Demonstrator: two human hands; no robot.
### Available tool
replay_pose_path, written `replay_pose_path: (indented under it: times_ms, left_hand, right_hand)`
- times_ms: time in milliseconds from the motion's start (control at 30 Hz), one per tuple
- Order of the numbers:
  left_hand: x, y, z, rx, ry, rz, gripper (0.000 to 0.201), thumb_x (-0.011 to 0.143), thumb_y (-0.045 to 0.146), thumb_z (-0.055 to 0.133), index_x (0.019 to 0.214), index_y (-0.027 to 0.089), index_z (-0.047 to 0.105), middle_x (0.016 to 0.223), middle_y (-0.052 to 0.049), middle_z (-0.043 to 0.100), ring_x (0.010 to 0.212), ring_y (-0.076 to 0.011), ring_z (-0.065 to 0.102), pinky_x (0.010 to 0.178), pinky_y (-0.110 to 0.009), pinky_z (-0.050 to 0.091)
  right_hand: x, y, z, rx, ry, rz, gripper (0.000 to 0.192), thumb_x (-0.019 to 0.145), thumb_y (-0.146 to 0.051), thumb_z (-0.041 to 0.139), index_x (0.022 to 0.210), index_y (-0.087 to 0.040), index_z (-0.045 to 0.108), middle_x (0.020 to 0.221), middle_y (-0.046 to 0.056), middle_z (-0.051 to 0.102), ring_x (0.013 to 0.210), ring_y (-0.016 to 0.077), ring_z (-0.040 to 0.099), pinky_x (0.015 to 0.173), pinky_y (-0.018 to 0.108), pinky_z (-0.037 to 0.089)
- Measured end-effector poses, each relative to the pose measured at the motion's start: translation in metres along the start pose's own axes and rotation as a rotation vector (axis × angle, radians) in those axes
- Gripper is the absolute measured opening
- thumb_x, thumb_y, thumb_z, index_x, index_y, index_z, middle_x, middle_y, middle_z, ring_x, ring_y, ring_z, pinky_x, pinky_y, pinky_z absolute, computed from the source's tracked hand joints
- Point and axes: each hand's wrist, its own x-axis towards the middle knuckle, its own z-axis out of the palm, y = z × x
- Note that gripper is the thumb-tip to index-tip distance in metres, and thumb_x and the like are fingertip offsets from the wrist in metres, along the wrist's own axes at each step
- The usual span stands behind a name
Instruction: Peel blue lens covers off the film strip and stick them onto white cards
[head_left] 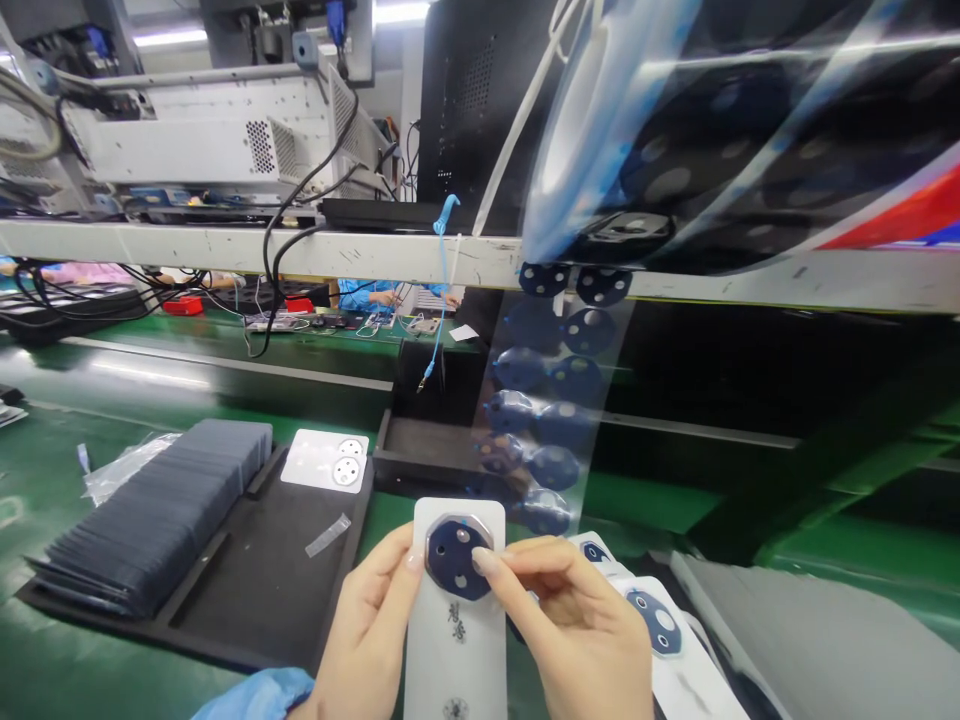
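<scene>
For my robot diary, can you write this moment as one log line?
left hand: holds white phone back cover | right hand: presses dark octagonal camera sticker

Your left hand (pixel 367 630) low, fingers curled, thumb tip pressing forward. Your right hand (pixel 577 630) beside it, thumb and forefinger pinched, wrist angled inward.

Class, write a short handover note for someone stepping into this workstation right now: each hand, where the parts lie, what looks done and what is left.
Left hand: holds the white phone back cover upright by its left edge.
Right hand: fingertips press the dark blue lens sticker onto the cover's camera ring.
Sticker strip hangs from the shelf just behind.
Done: finished covers with stickers lie at right.
Left: bare cover on the black tray; stacked dark sheets at left.
</scene>
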Motion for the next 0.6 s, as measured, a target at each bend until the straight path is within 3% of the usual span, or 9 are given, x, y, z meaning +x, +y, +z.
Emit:
replay_pose_path:
  times_ms: [467,600]
  left_hand:
    - [0.0008,0.0011,0.0009,-0.028,-0.016,-0.026,0.036,0.095,0.042,0.068,0.123,0.021,0.075,0.102,-0.008,0.083,0.085,-0.0231,0.077,0.072,-0.025,0.058]
    - [-0.0008,0.0029,0.0011,-0.021,-0.034,-0.036,0.037,0.094,0.043,0.068,0.122,0.021,0.075,0.101,-0.008,0.083,0.075,-0.0206,0.076,0.066,-0.024,0.057]
  right_hand:
    - [-0.0038,-0.0023,0.0033,-0.017,0.028,-0.007,0.020,0.069,-0.033,0.088,0.062,-0.023,0.072,0.066,0.000,0.067,0.062,0.0161,0.062,0.058,0.024,0.055]
    - [0.0000,0.0007,-0.0014,-0.058,-0.034,-0.063,0.020,0.070,-0.033,0.088,0.063,-0.023,0.072,0.065,0.001,0.068,0.060,0.0161,0.064,0.055,0.024,0.058]
